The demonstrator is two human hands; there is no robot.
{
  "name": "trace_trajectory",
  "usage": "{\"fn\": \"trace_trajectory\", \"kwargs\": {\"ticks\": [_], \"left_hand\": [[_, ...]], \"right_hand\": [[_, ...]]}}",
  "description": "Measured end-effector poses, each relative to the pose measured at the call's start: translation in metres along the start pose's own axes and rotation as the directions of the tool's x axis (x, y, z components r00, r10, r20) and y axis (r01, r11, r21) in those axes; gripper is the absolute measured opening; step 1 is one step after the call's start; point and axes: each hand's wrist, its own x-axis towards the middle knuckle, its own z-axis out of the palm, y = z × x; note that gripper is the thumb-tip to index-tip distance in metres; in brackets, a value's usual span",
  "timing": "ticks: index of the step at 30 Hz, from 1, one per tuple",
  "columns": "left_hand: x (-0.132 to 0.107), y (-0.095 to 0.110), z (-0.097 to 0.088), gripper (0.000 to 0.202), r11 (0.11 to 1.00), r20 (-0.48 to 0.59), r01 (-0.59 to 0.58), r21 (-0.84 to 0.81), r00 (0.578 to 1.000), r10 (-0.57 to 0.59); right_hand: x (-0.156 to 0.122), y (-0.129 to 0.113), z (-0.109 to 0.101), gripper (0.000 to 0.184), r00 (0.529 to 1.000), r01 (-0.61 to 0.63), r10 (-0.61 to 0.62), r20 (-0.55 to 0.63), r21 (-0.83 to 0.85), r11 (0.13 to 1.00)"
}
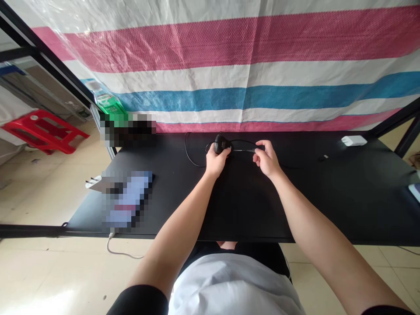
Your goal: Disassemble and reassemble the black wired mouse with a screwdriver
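Note:
Near the back of the black table, my left hand (217,162) is closed around a small rounded black computer mouse (222,142), tilted up with its face partly hidden by my fingers. A thin black cable (187,154) loops out to the left of it and another stretch runs across its right side. To the right, my right hand (267,161) pinches the dark handle of a slim screwdriver (244,150). Its thin shaft lies level and points left at the mouse. Whether the tip touches the mouse I cannot tell.
On the left of the black table (243,210) lies a phone (129,199), blurred, with a white charging cable (111,245). A white charger (353,140) and a small dark piece (323,158) lie right. A green-labelled bottle (110,105) stands back left. Striped sheeting (249,96) hangs behind.

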Motion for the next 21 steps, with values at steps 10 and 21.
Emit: {"fn": "trace_trajectory", "kwargs": {"ticks": [10,21], "left_hand": [[0.0,0.007,0.002,0.032,0.991,0.002,0.049,-0.121,0.999,-0.049],[-0.001,0.01,0.003,0.031,0.985,0.001,0.062,-0.159,0.998,-0.063]], "right_hand": [[-0.003,-0.013,0.0,0.036,0.995,0.058,-0.08,-0.062,-0.293,0.954],[-0.005,-0.014,0.004,0.023,0.998,0.058,-0.061,-0.006,-0.21,0.976]]}}
